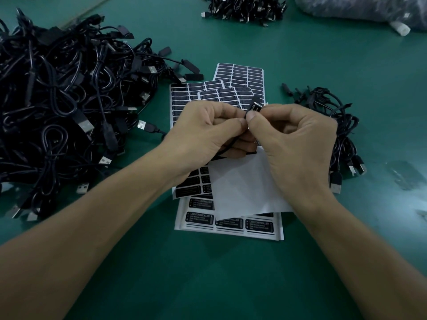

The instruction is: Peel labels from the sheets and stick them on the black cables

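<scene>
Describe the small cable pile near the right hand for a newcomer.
On the green table, label sheets lie at centre. Right of them, past the right hand, lies the small cable pile. It is far smaller than the heap at left and nearer than the far pile.

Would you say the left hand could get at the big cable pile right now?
Probably not at once: left hand and right hand both pinch a cable, though nothing blocks the path to the pile.

A tangled heap of black cables [57, 100] runs off the left edge; a far black cable heap [245, 8] and grey plastic bag [369, 8] are cut at the top. The left hand [203, 132] and right hand [298, 139] cover most of one thin black cable [225, 151] and the middle of the white label sheets [201, 227].
</scene>
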The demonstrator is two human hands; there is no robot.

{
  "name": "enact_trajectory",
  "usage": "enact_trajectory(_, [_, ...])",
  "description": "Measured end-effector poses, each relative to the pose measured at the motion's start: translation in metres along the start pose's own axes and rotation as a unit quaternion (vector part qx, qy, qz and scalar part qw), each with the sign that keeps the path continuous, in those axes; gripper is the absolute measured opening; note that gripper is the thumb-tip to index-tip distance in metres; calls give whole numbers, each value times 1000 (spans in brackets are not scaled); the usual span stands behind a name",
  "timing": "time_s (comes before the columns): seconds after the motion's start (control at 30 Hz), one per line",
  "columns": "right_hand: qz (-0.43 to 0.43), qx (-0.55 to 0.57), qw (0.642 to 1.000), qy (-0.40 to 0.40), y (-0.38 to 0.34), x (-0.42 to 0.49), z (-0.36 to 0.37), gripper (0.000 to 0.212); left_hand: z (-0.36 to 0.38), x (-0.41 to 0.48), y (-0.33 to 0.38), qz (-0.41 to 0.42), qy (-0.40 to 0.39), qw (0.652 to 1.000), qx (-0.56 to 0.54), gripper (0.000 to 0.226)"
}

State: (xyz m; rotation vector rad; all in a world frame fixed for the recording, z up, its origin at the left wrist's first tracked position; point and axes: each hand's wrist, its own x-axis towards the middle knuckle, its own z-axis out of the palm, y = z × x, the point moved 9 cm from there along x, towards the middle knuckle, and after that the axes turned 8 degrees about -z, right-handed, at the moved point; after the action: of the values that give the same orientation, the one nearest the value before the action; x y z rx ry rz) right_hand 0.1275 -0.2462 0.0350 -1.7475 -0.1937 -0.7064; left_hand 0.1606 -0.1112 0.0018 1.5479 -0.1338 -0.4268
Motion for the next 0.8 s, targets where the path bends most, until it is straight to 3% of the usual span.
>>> enact_trajectory(0.17, [11,-29,999,11,3,1,-4,14,1,0,0,4,-2,1000,4,12])
enact_trajectory(0.3, [37,-47,997,40,10,1,-14,43,1,1,0,9,-6,1000,6,13])
enact_trajectory(0.57, [36,-1,999,28,11,1,-9,33,-1,2,-1,10,-1,1000,-4,12])
enact_trajectory(0.73, [37,46,997,51,10,3,-10,6,-2,2,-1,2,11,999,-35,10])
enact_trajectory(0.8, [45,59,996,45,10,4,-9,13,-2,1,0,8,14,999,-41,8])
